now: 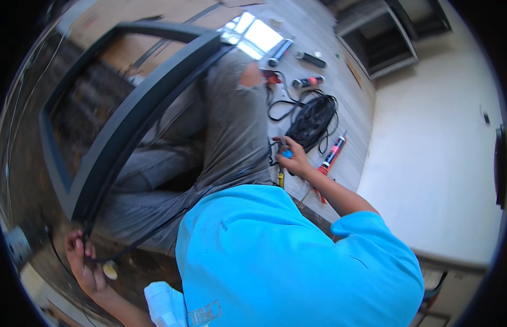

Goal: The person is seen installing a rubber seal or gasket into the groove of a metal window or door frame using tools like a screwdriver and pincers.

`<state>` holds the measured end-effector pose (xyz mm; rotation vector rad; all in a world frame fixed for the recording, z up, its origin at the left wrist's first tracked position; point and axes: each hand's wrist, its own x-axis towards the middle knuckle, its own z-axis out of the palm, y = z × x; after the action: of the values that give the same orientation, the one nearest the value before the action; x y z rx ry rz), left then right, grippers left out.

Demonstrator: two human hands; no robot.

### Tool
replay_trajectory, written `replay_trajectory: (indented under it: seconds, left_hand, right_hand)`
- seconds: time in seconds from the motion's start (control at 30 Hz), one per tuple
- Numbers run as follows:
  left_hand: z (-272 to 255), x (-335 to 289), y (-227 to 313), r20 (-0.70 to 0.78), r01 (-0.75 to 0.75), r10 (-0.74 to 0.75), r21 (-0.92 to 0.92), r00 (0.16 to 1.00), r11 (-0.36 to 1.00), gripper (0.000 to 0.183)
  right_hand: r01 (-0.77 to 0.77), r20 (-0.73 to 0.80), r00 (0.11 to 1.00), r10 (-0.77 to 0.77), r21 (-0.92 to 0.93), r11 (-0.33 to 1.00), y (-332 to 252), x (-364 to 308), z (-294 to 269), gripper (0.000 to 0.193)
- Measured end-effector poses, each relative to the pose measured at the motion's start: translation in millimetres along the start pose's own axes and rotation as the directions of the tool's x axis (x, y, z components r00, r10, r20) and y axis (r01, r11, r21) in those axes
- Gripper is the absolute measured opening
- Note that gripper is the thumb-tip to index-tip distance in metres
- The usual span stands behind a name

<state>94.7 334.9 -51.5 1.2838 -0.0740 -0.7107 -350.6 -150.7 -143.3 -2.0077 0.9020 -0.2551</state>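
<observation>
Grey frame (129, 111), tilted across legs (231, 120); black cord (150, 236) at lower corner; left hand (86, 267) there, fingers half-curled, grip uncertain; right hand (297, 159), fingers closed on blue item (287, 154); risk: cord slack over legs, liable to snag and twist.

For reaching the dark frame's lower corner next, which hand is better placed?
Left, likely: the left hand is just below that corner of the dark frame; the right hand is by the black bundle.

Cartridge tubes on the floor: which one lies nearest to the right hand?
The red-marked tube beside the right forearm; the other tubes lie higher in the view, above the black bundle.
</observation>
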Motion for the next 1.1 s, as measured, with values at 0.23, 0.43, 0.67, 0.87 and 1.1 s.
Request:
replay_trajectory:
  seconds: [0.23,0.43,0.67,0.87,1.1]
  left_hand:
    - [-14,17,-12,0.127,0.009,0.001,-0.085,0.992,0.996,0.026]
    - [-8,5,9,0.072,-0.063,0.061,0.030,0.996,0.998,0.025]
    - [42,7,28,0.110,-0.057,0.051,0.057,0.993,0.997,0.027]
    - [49,-3,32,0.187,-0.156,0.094,0.351,0.978,0.924,0.025]
    - [33,3,19,0.138,-0.180,0.148,0.260,0.979,0.949,0.023]
  right_hand:
    - [-0.020,-0.034,0.999,0.022,0.045,0.999,42,16,30,0.044]
    - [-0.097,-0.155,0.974,0.165,0.372,0.923,7,39,-27,0.016]
    - [0.278,-0.373,0.900,-0.223,0.099,0.955,-150,52,-157,0.011]
    - [0.472,-0.195,0.867,-0.459,0.027,0.881,-251,85,-216,0.023]
    - [0.451,-0.322,0.847,-0.422,0.018,0.892,-285,134,-150,0.036]
